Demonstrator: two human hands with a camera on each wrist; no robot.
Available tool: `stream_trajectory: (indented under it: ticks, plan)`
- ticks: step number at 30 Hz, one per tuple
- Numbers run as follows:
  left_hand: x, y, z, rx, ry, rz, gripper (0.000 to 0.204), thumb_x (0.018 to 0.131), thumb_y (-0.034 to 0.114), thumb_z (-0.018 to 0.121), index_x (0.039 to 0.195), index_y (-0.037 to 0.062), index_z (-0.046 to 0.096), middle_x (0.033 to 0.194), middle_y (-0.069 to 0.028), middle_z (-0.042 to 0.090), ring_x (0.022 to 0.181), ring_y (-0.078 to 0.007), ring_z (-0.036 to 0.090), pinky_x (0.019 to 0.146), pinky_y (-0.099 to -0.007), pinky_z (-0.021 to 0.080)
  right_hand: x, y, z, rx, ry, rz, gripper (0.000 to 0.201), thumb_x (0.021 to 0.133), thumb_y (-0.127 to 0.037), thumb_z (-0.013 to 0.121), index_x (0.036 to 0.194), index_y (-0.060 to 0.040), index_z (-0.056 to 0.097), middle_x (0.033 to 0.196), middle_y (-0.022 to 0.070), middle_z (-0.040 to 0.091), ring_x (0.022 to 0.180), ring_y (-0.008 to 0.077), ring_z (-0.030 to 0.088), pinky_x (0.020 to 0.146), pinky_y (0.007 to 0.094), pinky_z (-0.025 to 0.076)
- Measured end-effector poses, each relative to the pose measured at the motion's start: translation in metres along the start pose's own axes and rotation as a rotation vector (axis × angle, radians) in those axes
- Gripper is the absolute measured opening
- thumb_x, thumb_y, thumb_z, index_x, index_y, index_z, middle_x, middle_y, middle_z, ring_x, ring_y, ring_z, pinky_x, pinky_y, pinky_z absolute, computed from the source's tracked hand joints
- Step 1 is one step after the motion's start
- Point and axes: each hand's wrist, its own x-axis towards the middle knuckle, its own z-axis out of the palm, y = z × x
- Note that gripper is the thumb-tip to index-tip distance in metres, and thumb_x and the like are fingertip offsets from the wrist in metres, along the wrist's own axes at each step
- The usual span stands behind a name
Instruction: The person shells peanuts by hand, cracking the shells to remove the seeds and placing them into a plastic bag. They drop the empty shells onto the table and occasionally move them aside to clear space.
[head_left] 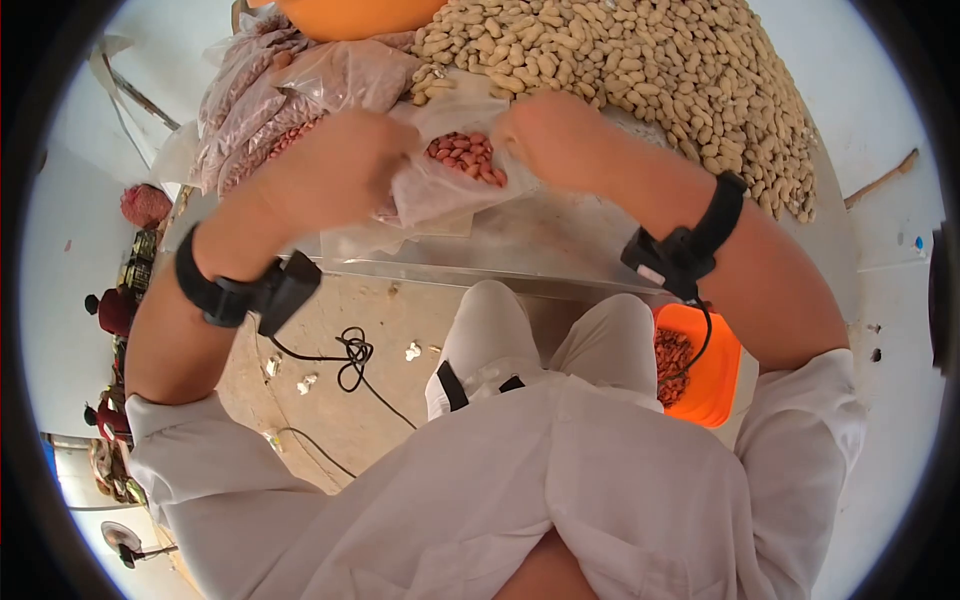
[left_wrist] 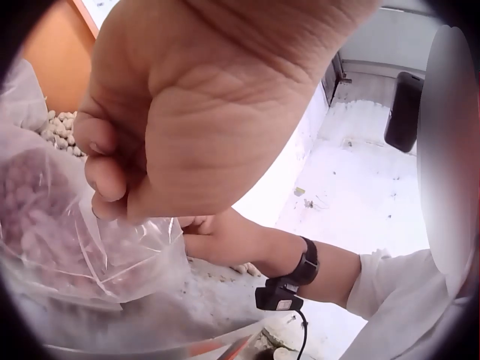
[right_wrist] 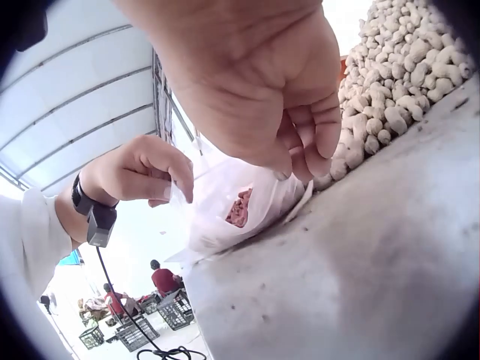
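A clear plastic bag (head_left: 440, 195) with shelled red peanuts (head_left: 470, 155) in it lies at the table's near side, between my two hands. My left hand (head_left: 340, 170) pinches one side of the bag's mouth, its fingers curled in. On the opposite side, my right hand (head_left: 560, 140) pinches the plastic between thumb and fingers. The right wrist view shows the bag (right_wrist: 214, 202) stretched between both hands, with red kernels (right_wrist: 239, 208) showing through its opening. In the left wrist view, my left palm (left_wrist: 210, 127) covers part of the bag.
Filled plastic bags of kernels (head_left: 300, 90) are piled at the left. Unshelled peanuts (head_left: 640, 70) form a large heap at the back right, beside an orange basin (head_left: 360, 15). Below the table (head_left: 560, 235) stands an orange container (head_left: 715, 375) of reddish bits. Cables (head_left: 355, 350) trail on the floor.
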Motion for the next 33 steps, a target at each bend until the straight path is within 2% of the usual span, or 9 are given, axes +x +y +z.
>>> stream_trajectory:
  ticks: [4,7,10,13,19,22,26,27,33]
  plan:
    - [-0.009,-0.045,-0.038,0.101,0.183,-0.027,0.01,0.077,0.003,0.055,0.086,-0.0027,0.055,0.072,-0.0147,0.056,0.069,-0.0296,0.055,0.067,-0.0355,0.044,0.056,-0.002,-0.03,-0.016,0.073,-0.053,0.012,0.078,-0.012,0.056,0.077,-0.0027,0.063,0.072,0.0166,0.06,0.071,0.0342,0.059,0.066,0.0417,0.047]
    - [-0.014,-0.07,-0.061,0.01,0.17,-0.264,0.013,0.075,0.007,0.054,0.083,-0.003,0.057,0.072,-0.0188,0.056,0.071,-0.0334,0.055,0.067,-0.0376,0.044,0.079,-0.013,-0.051,0.073,0.256,-0.03,0.015,0.08,-0.011,0.054,0.084,-0.0017,0.066,0.069,0.0178,0.062,0.066,0.0298,0.061,0.062,0.0377,0.049]
    - [-0.019,-0.075,-0.065,-0.056,0.144,-0.404,0.009,0.077,0.001,0.054,0.084,-0.0043,0.052,0.069,-0.004,0.048,0.069,-0.0127,0.043,0.067,-0.0284,0.041,0.083,-0.013,-0.046,0.064,0.358,-0.084,0.015,0.072,-0.012,0.055,0.075,-0.0001,0.064,0.071,0.0241,0.058,0.07,0.038,0.06,0.067,0.0394,0.049]
    - [-0.018,-0.058,-0.059,-0.069,0.139,-0.266,0.01,0.077,0.001,0.054,0.085,-0.0049,0.053,0.07,-0.0077,0.051,0.068,-0.0169,0.048,0.067,-0.0296,0.041,0.062,-0.004,-0.051,0.115,0.117,-0.027,0.016,0.076,-0.016,0.055,0.078,-0.0035,0.066,0.074,0.0224,0.062,0.071,0.0349,0.062,0.066,0.04,0.049]
    - [0.002,-0.01,-0.049,0.005,-0.028,0.009,0.008,0.074,-0.002,0.055,0.082,-0.0037,0.057,0.072,-0.0155,0.056,0.068,-0.0289,0.054,0.065,-0.0343,0.044,0.009,0.011,-0.023,0.112,0.116,-0.085,0.015,0.078,-0.012,0.052,0.083,-0.0097,0.067,0.08,0.0153,0.063,0.078,0.0317,0.061,0.068,0.0421,0.048]
    - [0.013,0.019,-0.048,-0.087,-0.159,0.047,0.011,0.071,-0.002,0.058,0.082,-0.0023,0.059,0.072,-0.0151,0.057,0.065,-0.0281,0.055,0.061,-0.0351,0.044,-0.012,0.011,-0.008,0.131,0.088,-0.05,0.013,0.077,-0.012,0.055,0.083,-0.0059,0.065,0.079,0.0137,0.062,0.076,0.0334,0.058,0.069,0.0406,0.047]
    - [0.043,0.038,-0.066,-0.268,-0.213,-0.048,0.018,0.073,0.007,0.067,0.089,0.0004,0.063,0.07,-0.0056,0.057,0.06,-0.0131,0.053,0.054,-0.027,0.041,-0.028,0.016,0.007,0.109,-0.047,-0.024,0.016,0.075,-0.011,0.055,0.087,-0.0066,0.065,0.082,0.0137,0.062,0.079,0.0339,0.059,0.071,0.0421,0.047]
    - [0.057,0.016,-0.051,-0.438,-0.092,0.145,0.021,0.078,0.011,0.067,0.096,0.0019,0.063,0.071,-0.0004,0.055,0.061,-0.0066,0.05,0.053,-0.0218,0.038,-0.031,0.013,0.003,0.105,-0.097,-0.012,0.018,0.074,-0.01,0.055,0.088,-0.0063,0.065,0.083,0.0141,0.063,0.08,0.0344,0.059,0.072,0.043,0.047]
    - [0.15,0.013,-0.014,-1.162,0.295,0.072,0.022,0.088,0.019,0.058,0.102,0.0025,0.062,0.069,0.0036,0.052,0.055,-0.0043,0.041,0.049,-0.0179,0.033,-0.065,0.021,-0.015,0.281,0.112,-0.022,0.019,0.074,-0.01,0.059,0.091,-0.0035,0.064,0.083,0.0156,0.062,0.078,0.0332,0.059,0.07,0.0409,0.047]
